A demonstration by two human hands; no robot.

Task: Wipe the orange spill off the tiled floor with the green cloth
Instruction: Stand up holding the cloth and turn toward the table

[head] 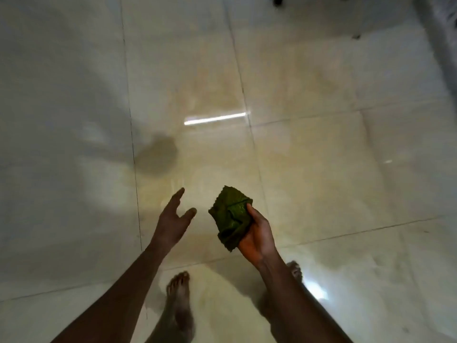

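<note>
A crumpled green cloth (231, 215) is held above the floor in my right hand (258, 236), low in the middle of the view. To its left my left hand (173, 219) hovers with the fingers spread and nothing in it. The glossy tiled floor (321, 169) shows only a faint yellowish-orange tint (284, 78) across the tiles ahead. No sharp edge of a spill is visible through the glare.
My two bare feet stand on the tiles, one (179, 300) below the left hand, the other (294, 269) behind my right forearm. A dark furniture leg (278, 0) and a grey edge (440, 33) are at the top right. A lamp's reflection (216, 118) streaks the floor.
</note>
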